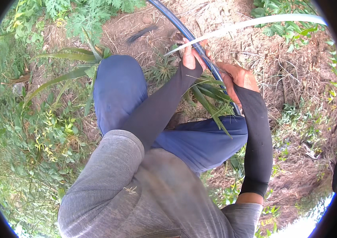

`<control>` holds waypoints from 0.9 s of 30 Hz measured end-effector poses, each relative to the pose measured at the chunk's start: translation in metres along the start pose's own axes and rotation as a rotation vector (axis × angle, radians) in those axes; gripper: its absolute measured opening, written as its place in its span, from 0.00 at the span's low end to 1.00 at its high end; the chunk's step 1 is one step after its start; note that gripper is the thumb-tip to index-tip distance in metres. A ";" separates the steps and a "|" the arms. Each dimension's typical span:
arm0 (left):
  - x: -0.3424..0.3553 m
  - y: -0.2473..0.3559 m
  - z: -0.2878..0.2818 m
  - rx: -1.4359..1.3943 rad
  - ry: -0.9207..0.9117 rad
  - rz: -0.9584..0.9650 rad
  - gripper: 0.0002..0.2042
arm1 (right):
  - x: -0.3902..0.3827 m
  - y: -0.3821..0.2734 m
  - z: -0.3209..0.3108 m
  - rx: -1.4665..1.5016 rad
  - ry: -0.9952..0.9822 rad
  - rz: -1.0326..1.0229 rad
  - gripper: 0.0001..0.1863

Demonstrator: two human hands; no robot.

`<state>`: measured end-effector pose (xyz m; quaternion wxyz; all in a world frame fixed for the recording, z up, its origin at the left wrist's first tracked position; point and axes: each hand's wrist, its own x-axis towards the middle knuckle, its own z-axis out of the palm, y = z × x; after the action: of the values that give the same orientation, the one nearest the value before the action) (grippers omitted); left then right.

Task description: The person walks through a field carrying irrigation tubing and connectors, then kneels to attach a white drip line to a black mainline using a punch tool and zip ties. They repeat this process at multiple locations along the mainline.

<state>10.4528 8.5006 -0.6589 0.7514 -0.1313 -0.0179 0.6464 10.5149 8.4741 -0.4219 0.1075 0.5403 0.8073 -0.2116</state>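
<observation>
A long dark pipe [171, 16] with a blue stripe slants from the top of the view down past my bent right knee. My left hand [192, 59] is closed round it, thumb raised along its left side. Lower on the same pipe, my right hand [240, 77] grips from the right; its fingertips are partly hidden. A thin white tube or strip [247, 24] arches in from the right, crosses over the pipe at my left hand and tapers to an end just left of it. I cannot tell whether my left fingers pinch it too.
Spiky long-leaved plants stand beneath my right hand [210, 97] and beside my left knee [73, 65]. A dark bristly tuft [141, 34] lies on the dry soil [117, 29]. Leafy weeds [37, 131] cover the left. My bent legs in blue trousers [120, 87] frame the work.
</observation>
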 end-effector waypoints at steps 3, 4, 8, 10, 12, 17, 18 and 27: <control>-0.008 -0.001 0.008 0.095 0.052 0.045 0.35 | -0.004 -0.005 0.003 0.047 -0.053 -0.028 0.15; -0.011 0.000 0.010 0.147 0.087 0.077 0.36 | -0.002 -0.002 0.005 0.034 -0.013 -0.043 0.17; -0.008 -0.003 0.006 0.107 0.097 0.094 0.35 | -0.001 0.004 0.007 -0.053 0.097 -0.056 0.23; -0.006 0.001 0.002 0.089 0.014 0.097 0.35 | 0.002 0.000 0.009 -0.061 0.094 -0.046 0.23; -0.007 -0.001 0.005 0.061 -0.004 0.076 0.35 | 0.004 0.005 0.010 -0.084 0.099 -0.053 0.22; -0.004 0.005 -0.005 0.154 0.081 0.039 0.38 | 0.007 0.001 0.010 -0.113 0.093 -0.056 0.20; 0.000 0.011 -0.011 0.180 0.090 0.040 0.40 | 0.010 0.000 0.013 -0.128 0.094 -0.073 0.20; 0.003 0.007 0.004 0.159 0.216 0.121 0.45 | 0.006 -0.003 0.022 -0.149 0.123 -0.104 0.22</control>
<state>10.4456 8.5050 -0.6574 0.7166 -0.1411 0.1220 0.6721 10.5082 8.4684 -0.4433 0.0866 0.5003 0.8528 -0.1225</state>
